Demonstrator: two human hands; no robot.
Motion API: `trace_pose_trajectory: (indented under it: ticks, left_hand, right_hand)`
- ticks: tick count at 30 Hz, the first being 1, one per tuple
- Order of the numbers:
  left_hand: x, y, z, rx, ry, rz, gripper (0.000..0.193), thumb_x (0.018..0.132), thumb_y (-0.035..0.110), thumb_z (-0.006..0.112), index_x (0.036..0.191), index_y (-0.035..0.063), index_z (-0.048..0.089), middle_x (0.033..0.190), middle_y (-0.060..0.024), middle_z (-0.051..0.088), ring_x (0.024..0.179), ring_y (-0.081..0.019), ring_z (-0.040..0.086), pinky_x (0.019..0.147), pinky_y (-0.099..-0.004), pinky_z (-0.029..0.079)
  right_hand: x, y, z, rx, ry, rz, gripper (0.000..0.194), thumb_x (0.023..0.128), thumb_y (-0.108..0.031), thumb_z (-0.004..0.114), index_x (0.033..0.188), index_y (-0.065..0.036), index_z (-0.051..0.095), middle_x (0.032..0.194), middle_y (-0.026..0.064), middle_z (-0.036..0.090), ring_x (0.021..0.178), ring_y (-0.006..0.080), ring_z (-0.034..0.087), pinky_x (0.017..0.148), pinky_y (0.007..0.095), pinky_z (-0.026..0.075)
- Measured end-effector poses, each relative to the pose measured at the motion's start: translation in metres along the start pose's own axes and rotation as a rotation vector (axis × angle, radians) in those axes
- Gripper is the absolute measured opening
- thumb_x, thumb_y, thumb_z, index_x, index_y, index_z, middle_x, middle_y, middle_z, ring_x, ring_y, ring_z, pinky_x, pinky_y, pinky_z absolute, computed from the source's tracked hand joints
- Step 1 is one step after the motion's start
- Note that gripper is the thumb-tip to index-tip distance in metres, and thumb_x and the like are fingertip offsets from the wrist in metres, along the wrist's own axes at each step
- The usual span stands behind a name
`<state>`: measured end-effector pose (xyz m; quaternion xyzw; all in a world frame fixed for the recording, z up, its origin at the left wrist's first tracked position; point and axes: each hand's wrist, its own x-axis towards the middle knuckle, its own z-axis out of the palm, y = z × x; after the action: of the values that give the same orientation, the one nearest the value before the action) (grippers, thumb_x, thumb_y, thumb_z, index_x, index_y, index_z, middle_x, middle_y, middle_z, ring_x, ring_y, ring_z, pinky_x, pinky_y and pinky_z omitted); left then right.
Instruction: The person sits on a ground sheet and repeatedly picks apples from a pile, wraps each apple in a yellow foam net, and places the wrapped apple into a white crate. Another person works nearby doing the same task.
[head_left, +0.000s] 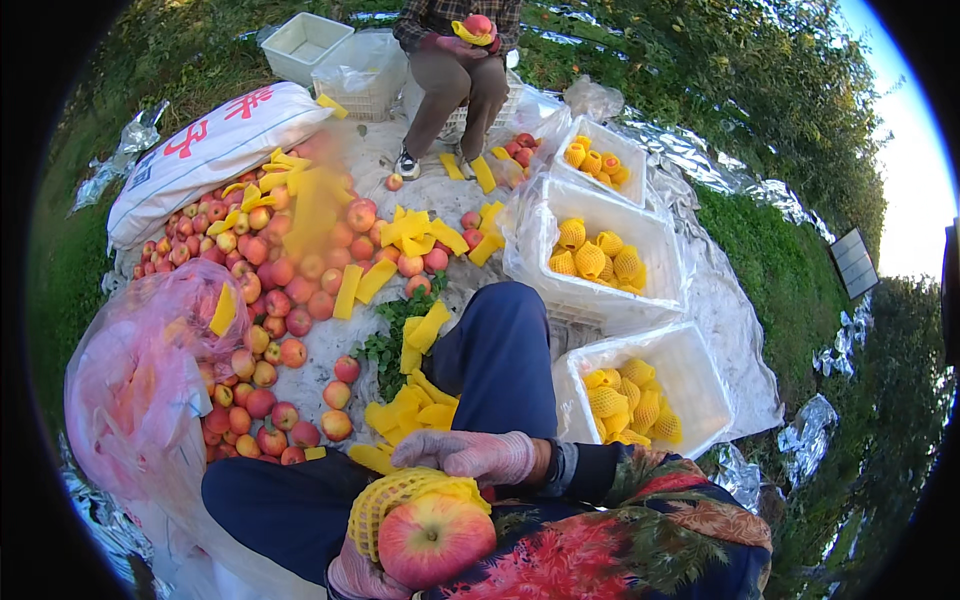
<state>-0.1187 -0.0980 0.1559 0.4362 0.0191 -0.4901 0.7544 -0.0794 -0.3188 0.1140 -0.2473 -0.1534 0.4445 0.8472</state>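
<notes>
My left hand (364, 571), in a pale pink glove, holds a large red-yellow apple (436, 536) from below, near my lap. A yellow foam net sleeve (386, 499) covers part of this apple; its stem side is bare and faces up. Just beyond the net, my gloved right hand (472, 455) has its fingers curled, close to the net's edge. Whether it grips anything is hidden. Flat yellow foam nets (409, 412) lie in a pile beyond my hands. Many loose apples (277, 352) are heaped on the ground cloth to the left.
Three lined white crates, a near one (716, 386), a middle one (671, 277) and a far one (636, 169), hold net-wrapped apples at right. A pink plastic bag (127, 382) and a stuffed white sack (217, 154) border the heap. A person (457, 75) sits opposite, holding a partly netted apple.
</notes>
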Motion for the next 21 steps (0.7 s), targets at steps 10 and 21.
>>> trace_pose_trajectory:
  ticks: [10, 21]
  left_hand:
    - [0.016, 0.006, -0.008, 0.111, 0.082, 0.597, 0.104, 0.069, 0.044, 0.085, 0.143, -0.0040, 0.030, 0.140, -0.0223, 0.046, 0.126, -0.0313, 0.052, 0.106, -0.0454, 0.043]
    - [0.117, -0.046, -0.073, 0.150, 0.417, 0.560, 0.081, 0.073, 0.018, 0.081, 0.138, -0.0005, 0.036, 0.128, -0.0133, 0.050, 0.116, -0.0207, 0.052, 0.098, -0.0330, 0.046]
  right_hand:
    - [0.005, -0.053, 0.038, -1.043, 0.517, -0.235, 0.045, 0.085, 0.003, 0.060, 0.129, 0.002, 0.050, 0.123, 0.0119, 0.056, 0.118, 0.0194, 0.053, 0.106, 0.0320, 0.040]
    - [0.031, -0.014, -0.065, -1.297, 1.040, -0.275, 0.029, 0.079, 0.005, 0.056, 0.108, 0.001, 0.059, 0.104, 0.0154, 0.064, 0.099, 0.0269, 0.065, 0.091, 0.0315, 0.050]
